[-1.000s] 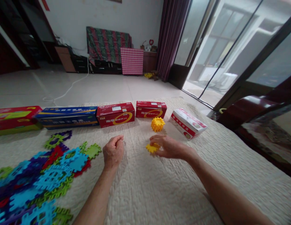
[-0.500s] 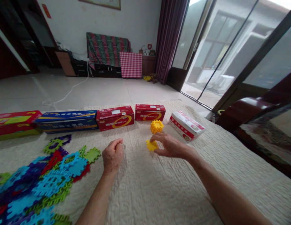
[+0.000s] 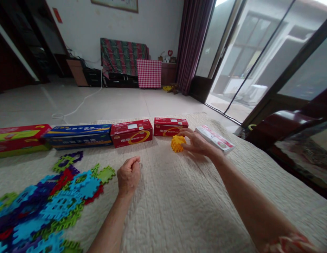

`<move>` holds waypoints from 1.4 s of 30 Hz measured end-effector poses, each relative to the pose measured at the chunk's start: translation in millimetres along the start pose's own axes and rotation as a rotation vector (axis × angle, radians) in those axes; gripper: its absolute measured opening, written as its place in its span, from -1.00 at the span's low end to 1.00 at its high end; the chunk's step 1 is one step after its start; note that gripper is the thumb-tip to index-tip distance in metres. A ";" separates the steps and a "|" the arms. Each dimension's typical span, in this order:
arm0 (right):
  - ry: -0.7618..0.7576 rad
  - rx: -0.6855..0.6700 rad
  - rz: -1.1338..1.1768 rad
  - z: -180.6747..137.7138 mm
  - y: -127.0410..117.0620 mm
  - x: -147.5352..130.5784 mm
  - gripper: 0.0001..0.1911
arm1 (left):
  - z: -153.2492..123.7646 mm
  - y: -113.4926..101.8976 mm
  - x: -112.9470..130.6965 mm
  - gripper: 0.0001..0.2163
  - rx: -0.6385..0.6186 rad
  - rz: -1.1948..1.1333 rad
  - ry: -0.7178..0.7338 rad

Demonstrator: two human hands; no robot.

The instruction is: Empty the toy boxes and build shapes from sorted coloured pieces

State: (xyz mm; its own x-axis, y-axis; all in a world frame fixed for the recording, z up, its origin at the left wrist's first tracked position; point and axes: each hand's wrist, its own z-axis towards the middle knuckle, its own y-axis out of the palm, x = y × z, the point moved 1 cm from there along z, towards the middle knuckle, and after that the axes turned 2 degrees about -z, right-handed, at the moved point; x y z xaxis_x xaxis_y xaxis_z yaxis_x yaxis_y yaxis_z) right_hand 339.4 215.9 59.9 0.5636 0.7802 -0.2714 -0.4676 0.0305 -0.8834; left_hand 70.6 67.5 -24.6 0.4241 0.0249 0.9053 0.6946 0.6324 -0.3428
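My right hand reaches forward over the cream quilt and its fingers wrap the right side of a yellow toothed block, just in front of a small red box. My left hand rests on the quilt in a loose fist, nothing visible in it. To its left lies a heap of flat interlocking foam pieces in blue, green, purple and red. The flat yellow piece seen earlier is not visible.
A row of boxes lines the quilt's far edge: a red and green one, a blue one, a red one, and a white and red one right of my hand. Tiled floor and glass doors lie beyond.
My right hand has moved forward from the middle of the quilt to the yellow toothed block and closed round it. The flat yellow piece has gone from sight. My left hand stayed put.
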 end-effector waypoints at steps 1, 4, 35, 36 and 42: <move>-0.010 0.042 0.002 -3.0 0.5 -3.1 -0.64 | 0.1 0.1 -0.1 -0.72 -0.002 0.001 -0.004; -0.030 0.184 0.035 -14.8 0.8 -18.0 -0.67 | 0.6 0.7 -1.0 -0.72 -0.006 0.006 -0.020; 0.393 0.086 -0.142 -100.0 95.4 -156.9 -0.64 | -28.7 -10.3 12.6 -0.80 -0.302 0.435 0.284; 0.397 0.076 -0.152 -102.4 95.4 -160.0 -0.64 | -35.8 -15.3 12.3 -0.81 -0.329 0.455 0.301; 0.437 0.021 -0.183 -113.7 96.9 -179.7 -0.60 | -75.7 -49.8 10.2 -0.78 -0.399 0.545 0.320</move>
State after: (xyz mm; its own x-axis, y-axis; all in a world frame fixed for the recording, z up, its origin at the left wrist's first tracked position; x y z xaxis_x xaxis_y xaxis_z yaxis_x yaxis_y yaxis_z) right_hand 270.3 7.6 -20.4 0.8698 0.4246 -0.2513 -0.3448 0.1588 -0.9252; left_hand 84.4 -22.3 -17.3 0.8745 -0.0108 0.4849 0.4701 0.2646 -0.8420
